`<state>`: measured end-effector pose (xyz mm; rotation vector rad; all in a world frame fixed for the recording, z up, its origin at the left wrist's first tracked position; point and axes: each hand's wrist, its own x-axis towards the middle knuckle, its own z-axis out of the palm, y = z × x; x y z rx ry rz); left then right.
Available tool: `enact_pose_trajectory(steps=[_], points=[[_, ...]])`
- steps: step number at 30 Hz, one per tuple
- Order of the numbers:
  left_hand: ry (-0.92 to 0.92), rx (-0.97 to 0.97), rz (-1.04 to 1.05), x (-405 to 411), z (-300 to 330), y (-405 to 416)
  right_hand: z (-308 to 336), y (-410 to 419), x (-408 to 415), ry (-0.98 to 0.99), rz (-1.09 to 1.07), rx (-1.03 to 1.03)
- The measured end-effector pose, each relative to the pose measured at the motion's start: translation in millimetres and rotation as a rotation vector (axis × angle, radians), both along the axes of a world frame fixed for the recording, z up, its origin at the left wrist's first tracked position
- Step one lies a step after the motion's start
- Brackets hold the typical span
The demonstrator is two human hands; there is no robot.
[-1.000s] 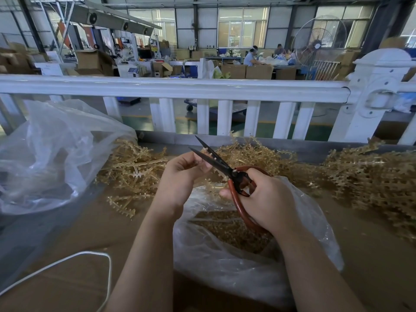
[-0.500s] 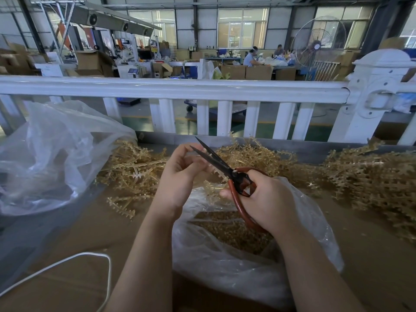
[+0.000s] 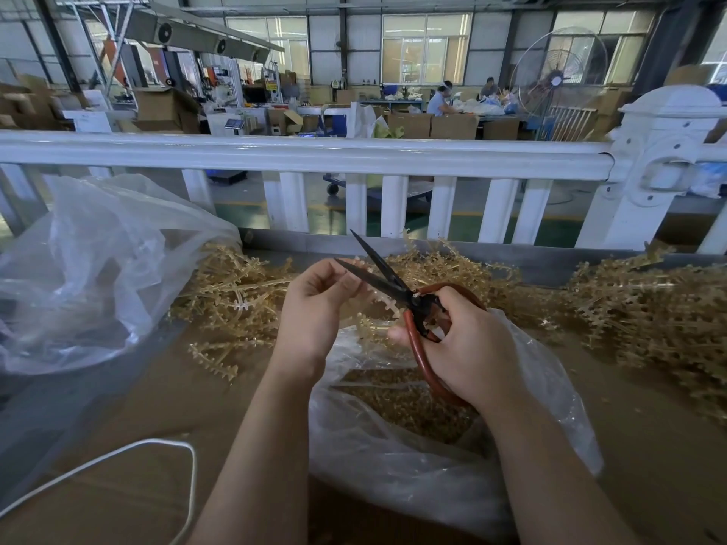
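Scissors (image 3: 377,279), red-handled, blades parted, were gripped by the handles in the right hand (image 3: 468,348) above a clear bag (image 3: 550,387) of cut tan pieces. A tan plastic strip (image 3: 387,304) was pinched by the curled fingers of the left hand (image 3: 314,308) and was held between the blades. Heaps of like strips (image 3: 236,300) were recorded on the table (image 3: 137,387) to either side

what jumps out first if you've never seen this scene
The open scissors sit dead centre, gripped by the right hand, while the left hand pinches a tan strip at the blades. Just below the hands lies a clear bag with small tan bits inside. Piles of the same strips spread along the bench behind, under a white rail.
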<state>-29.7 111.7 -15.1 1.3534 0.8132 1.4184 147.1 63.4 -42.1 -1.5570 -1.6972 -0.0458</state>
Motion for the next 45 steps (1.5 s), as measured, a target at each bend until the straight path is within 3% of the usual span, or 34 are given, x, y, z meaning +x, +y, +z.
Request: enact_pose_trajectory(steps=[9, 15, 30, 45], points=[[0.011, 0.050, 0.133, -2, -2, 0, -1, 3, 1, 0.034, -0.003, -0.009], [0.090, 0.064, 0.102, 6, 0, -2, 0, 2, 0, -0.024, -0.016, -0.021], [0.039, 0.052, 0.035, 10, 0, -5, 1, 2, -2, 0.007, -0.012, -0.041], [-0.076, -0.078, -0.037, 9, 0, -3, 0, 2, -2, -0.010, -0.027, -0.055]])
